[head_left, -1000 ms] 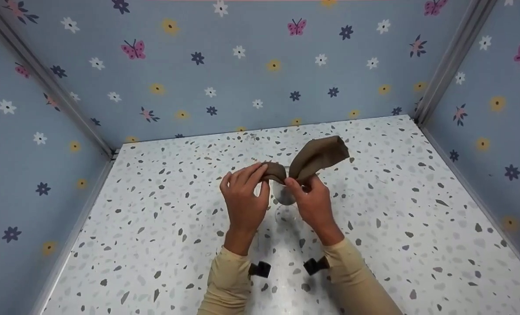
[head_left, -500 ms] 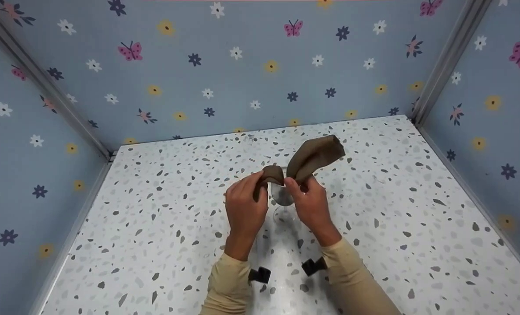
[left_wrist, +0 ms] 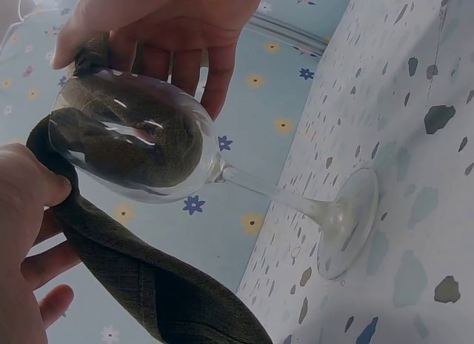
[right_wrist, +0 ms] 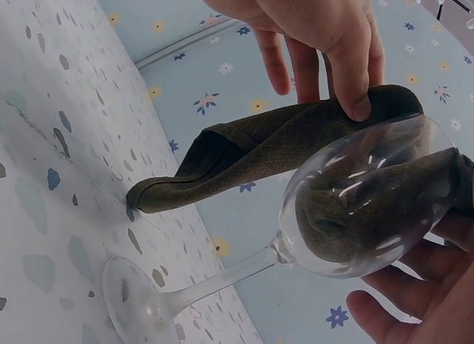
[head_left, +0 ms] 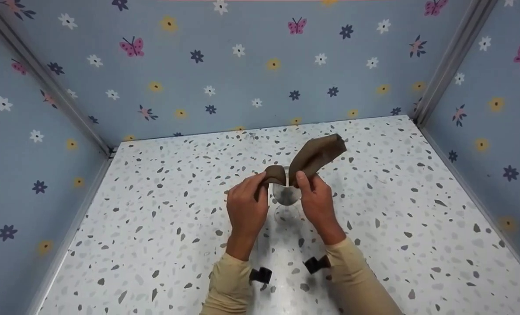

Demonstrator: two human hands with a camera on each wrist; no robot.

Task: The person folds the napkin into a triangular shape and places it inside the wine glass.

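A clear wine glass (head_left: 287, 197) stands upright between my hands, its foot (left_wrist: 348, 225) on the speckled table. A dark brown cloth napkin (head_left: 316, 153) is stuffed into the bowl, with both ends folded out over the rim. On the left side, my left hand (head_left: 247, 205) holds the shorter end, fingers behind it and thumb in front. My right hand (head_left: 319, 203) pinches the longer end beside the rim; the thumb presses on it. That end sticks out to the far right as a loose flap (right_wrist: 222, 159). In the right wrist view the bunched cloth (right_wrist: 348, 218) shows through the glass.
The speckled white table (head_left: 155, 245) is bounded by a back wall (head_left: 242, 74) and two side walls, all blue with flowers and butterflies. Black wrist mounts (head_left: 262, 275) stick out from both beige sleeves (head_left: 229, 280).
My left hand has moved slightly right and down, and its fingers have closed in on the short end. My right thumb has slid a little right and up along the cloth. The glass stays in place.
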